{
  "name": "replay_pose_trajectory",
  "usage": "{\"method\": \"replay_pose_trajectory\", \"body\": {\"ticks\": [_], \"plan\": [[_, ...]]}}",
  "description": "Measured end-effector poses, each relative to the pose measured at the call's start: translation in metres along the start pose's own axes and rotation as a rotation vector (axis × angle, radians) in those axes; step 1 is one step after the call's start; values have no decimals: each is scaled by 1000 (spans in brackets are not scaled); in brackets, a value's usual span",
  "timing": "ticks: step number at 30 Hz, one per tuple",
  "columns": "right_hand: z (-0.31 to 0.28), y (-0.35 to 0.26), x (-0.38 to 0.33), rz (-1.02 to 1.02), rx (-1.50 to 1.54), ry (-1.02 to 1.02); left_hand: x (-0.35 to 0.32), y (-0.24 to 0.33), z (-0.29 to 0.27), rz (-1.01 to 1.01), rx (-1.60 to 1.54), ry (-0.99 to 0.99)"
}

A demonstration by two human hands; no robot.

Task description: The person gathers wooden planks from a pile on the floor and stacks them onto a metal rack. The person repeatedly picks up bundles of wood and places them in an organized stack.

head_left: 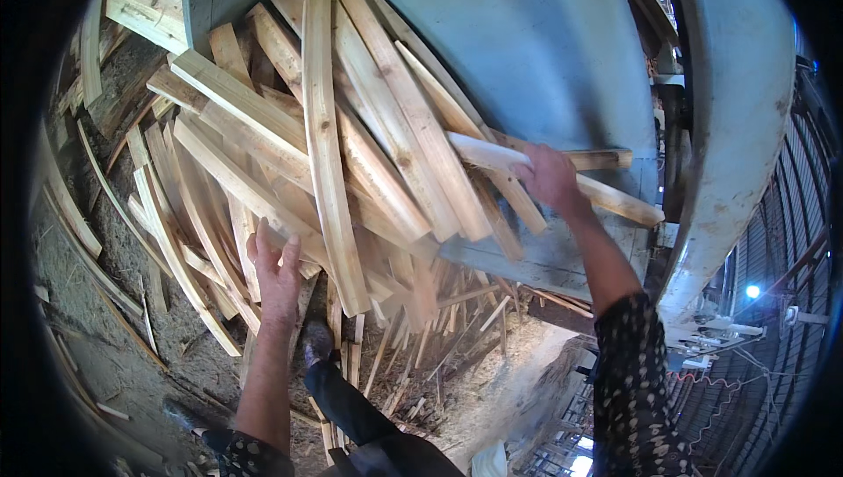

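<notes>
A heap of rough-sawn wooden boards (322, 152) lies criss-crossed in front of me, leaning against a pale blue metal panel. At the right of the heap my right hand (551, 180) is wrapped round a pale board (483, 152), which seems to come out past the hand toward the lower right. My left hand (277, 275) is at the lower left of the heap, its fingers apart, beside the lower ends of several boards. Whether its fingertips touch the wood, I cannot tell.
The blue metal panel (544, 46) rises behind the heap, with a curved metal edge (733, 126) at the right. Loose slats and scraps lie on the dirty ground (97, 336) at left. My shoe (318, 343) stands just below the heap. Cables (720, 385) hang at lower right.
</notes>
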State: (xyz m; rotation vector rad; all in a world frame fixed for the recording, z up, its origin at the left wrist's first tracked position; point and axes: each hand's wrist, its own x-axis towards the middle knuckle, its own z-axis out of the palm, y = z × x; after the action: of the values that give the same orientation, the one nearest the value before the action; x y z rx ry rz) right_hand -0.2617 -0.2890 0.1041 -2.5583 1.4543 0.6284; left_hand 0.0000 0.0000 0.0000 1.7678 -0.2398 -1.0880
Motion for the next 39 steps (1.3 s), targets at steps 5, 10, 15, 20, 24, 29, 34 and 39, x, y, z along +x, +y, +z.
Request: {"method": "replay_pose_trajectory", "body": {"ticks": [5, 10, 15, 20, 24, 29, 34, 39], "plan": [[-81, 74, -40, -20, -326, 345, -16, -31, 91, -4, -123, -143], [-131, 32, 22, 98, 126, 624, -5, -8, 100, -174, -185, -217], [-69, -101, 80, -42, 491, 330, 18, -6, 118, -312, -371, -60], [7, -11, 56, -214, 513, 552, 15, 12, 145, -267, -40, 83], [-6, 134, -12, 65, -602, 246, 21, 2, 142, -273, 63, 84], [-51, 150, -18, 209, -610, -348, 23, 4, 147, -257, 71, 73], [-58, 69, -92, 189, -474, -191, 24, -3, 138, -256, 101, 119], [-75, 88, -145, 222, -588, -327, 24, 7, 139, -261, 62, 47]]}}
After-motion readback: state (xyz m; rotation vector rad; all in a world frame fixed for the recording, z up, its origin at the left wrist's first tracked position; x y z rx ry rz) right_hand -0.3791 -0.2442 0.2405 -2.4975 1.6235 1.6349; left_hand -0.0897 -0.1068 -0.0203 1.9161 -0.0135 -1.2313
